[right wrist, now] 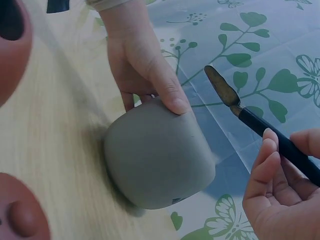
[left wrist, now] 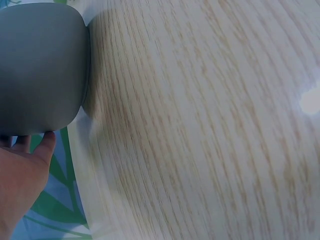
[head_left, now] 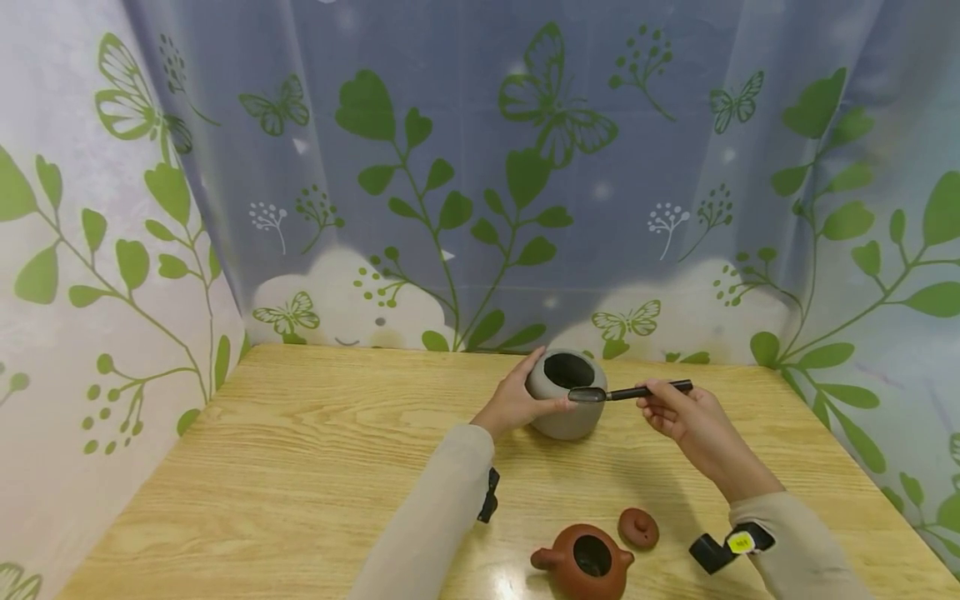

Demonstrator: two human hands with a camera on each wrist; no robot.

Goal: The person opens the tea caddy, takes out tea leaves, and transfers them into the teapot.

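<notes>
A rounded grey jar [head_left: 566, 421] with a dark round opening stands at the table's back edge. My left hand [head_left: 520, 402] grips its left side, thumb at the front; in the left wrist view the fingers touch the jar [left wrist: 42, 65]. My right hand [head_left: 693, 429] pinches the black handle of a small scoop [head_left: 630, 393], whose metal head is over the front of the jar's rim in the head view. The right wrist view shows the scoop [right wrist: 265, 125] in the fingers of my right hand [right wrist: 282, 195], apart from the jar [right wrist: 157, 155]. Whether the scoop holds anything, I cannot tell.
Near the front of the wooden table [head_left: 300, 450] sits a reddish-brown teapot [head_left: 570, 567], uncovered. Its small round lid [head_left: 638, 529] lies to the right behind it. A patterned curtain [head_left: 450, 167] hangs behind the table.
</notes>
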